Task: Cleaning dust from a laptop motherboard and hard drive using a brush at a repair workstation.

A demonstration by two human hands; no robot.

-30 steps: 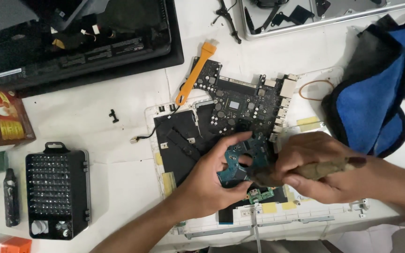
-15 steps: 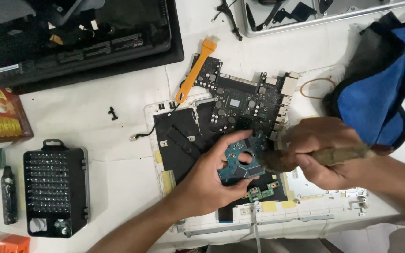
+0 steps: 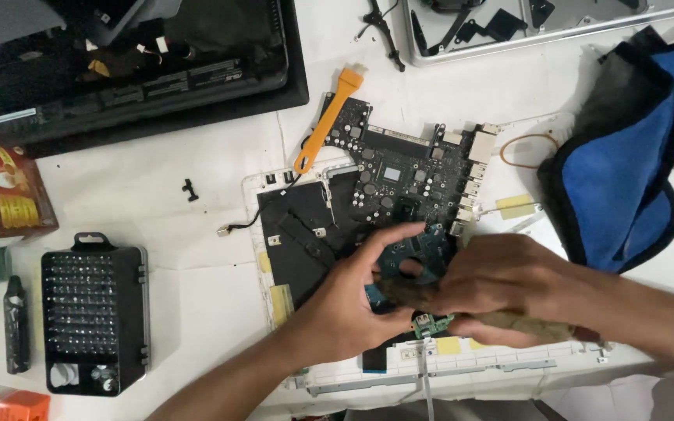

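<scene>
At the far left edge a brown printed carton (image 3: 1, 187) sits on the white table (image 3: 196, 257), and below it, in the lower left, a black case of screwdriver bits (image 3: 94, 312) lies open. Across the upper left is a black laptop base (image 3: 134, 62) with its insides showing. An orange plastic pry tool (image 3: 329, 117) slants down from the upper middle toward a dark motherboard (image 3: 407, 175), which lies in a white laptop shell (image 3: 431, 366) at the centre. Just below the motherboard, the left hand (image 3: 349, 308) comes up from the bottom edge and pinches a small teal circuit board (image 3: 419, 257) between thumb and fingers. The right hand (image 3: 509, 284) reaches in from the right, closed around a brown brush (image 3: 524, 323) whose bristles touch that small board. Right of the motherboard lies a rubber band (image 3: 528, 148), and a blue and grey pouch (image 3: 626, 179) fills the upper right.
</scene>
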